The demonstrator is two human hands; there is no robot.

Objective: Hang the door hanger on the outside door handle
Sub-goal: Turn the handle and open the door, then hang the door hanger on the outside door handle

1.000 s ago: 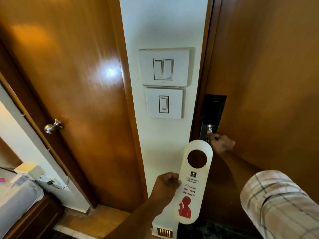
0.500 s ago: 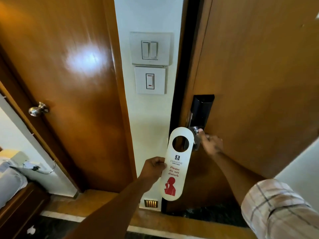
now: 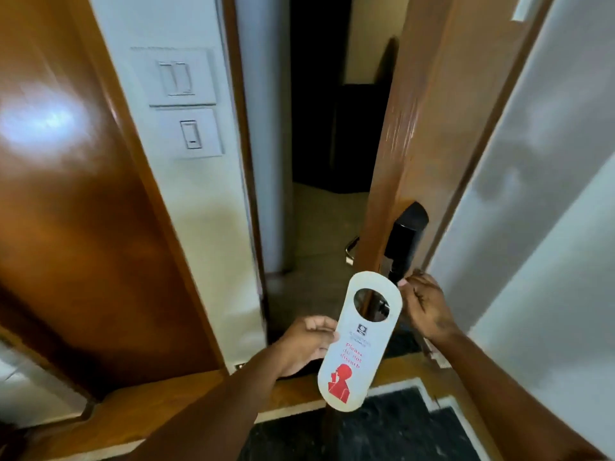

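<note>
My left hand (image 3: pixel 304 344) grips a white door hanger (image 3: pixel 357 347) by its left edge; it has a round hole at the top and red "Please do not disturb" print. The hanger stands upright in front of the edge of the wooden door (image 3: pixel 409 134), which is swung open toward me. My right hand (image 3: pixel 424 307) is closed around the inside handle, just below the black lock plate (image 3: pixel 404 241); the handle itself is hidden by my fingers. A bit of the metal outside handle (image 3: pixel 350 251) sticks out beyond the door's edge, above and left of the hanger.
A second wooden door (image 3: pixel 66 211) fills the left. Between the doors, a white wall strip carries two switch plates (image 3: pixel 184 104). Through the gap I see a dim corridor floor (image 3: pixel 319 234). A dark mat (image 3: pixel 382 430) lies at my feet, and a white wall (image 3: pixel 549 211) stands on the right.
The door has swung open toward me under my right hand, showing the corridor and the outside handle. The hanger stayed in my left hand, now level with the door's edge.
</note>
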